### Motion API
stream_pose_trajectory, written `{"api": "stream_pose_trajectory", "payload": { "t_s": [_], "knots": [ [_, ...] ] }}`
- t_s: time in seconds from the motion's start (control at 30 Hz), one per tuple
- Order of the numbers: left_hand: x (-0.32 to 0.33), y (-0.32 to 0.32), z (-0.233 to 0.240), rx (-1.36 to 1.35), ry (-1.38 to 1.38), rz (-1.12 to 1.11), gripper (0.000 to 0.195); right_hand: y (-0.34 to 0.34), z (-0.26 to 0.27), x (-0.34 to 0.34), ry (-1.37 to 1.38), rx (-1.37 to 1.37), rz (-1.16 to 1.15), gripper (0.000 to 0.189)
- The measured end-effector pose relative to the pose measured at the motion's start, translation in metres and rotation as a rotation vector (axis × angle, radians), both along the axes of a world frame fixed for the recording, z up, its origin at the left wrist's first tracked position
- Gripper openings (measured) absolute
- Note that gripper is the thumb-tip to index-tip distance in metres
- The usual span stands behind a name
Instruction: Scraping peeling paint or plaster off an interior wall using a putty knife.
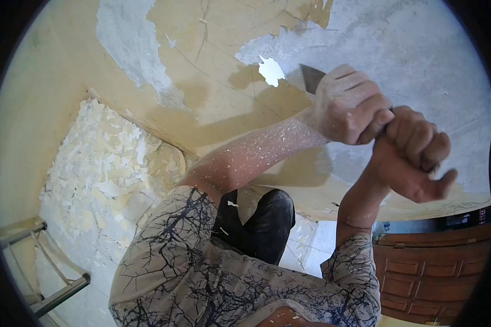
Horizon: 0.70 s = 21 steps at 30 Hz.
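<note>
My left hand (350, 106) is wrapped around a scraper, whose flat metal blade (312, 78) sticks out to the left before the wall. Cupped against the tool's other end is my right hand (415, 153), its fingers curled and its thumb held apart. The two fists touch, and the handle is almost wholly hidden in them. Yellowish paint (237, 77) covers part of the wall, with bare grey plaster (409, 53) exposed behind my hands. Just left of the blade is a bright white paint flake (272, 71); whether it hangs or falls I cannot tell. White specks dust my left forearm.
Peeled paint chips (106, 163) lie thickly on the tiled floor (82, 294) along the wall's foot. A metal ladder (63, 294) stands at lower left. Brown wooden panelled doors (421, 274) are at lower right. My knee in black trousers (272, 225) shows below my arms.
</note>
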<state>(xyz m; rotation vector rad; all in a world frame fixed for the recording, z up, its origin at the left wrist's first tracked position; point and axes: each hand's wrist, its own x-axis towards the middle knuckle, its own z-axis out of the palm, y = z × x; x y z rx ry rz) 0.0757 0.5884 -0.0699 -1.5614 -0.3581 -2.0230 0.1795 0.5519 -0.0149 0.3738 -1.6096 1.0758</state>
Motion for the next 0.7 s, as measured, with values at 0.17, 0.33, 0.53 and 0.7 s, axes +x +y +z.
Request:
{"api": "stream_pose_trajectory", "payload": {
  "t_s": [0.17, 0.33, 0.53, 0.7],
  "knots": [
    [-0.025, 0.018, -0.103, -0.324, -0.105, 0.172, 0.013, 0.039, -0.079, -0.026, -0.232, -0.174, -0.038, 0.039],
    [-0.033, -0.016, -0.067, -0.221, -0.17, 0.144, 0.014, 0.019, -0.069, -0.012, 0.011, -0.422, -0.158, 0.037],
    [-0.041, -0.086, -0.052, -0.013, -0.341, -0.138, 0.017, -0.003, 0.004, -0.009, 0.15, 0.145, -0.207, 0.041],
    [-0.057, -0.11, -0.091, -0.221, -0.456, -0.179, 0.03, 0.025, -0.056, -0.067, -0.206, 0.102, -0.301, 0.04]
  ]
}}
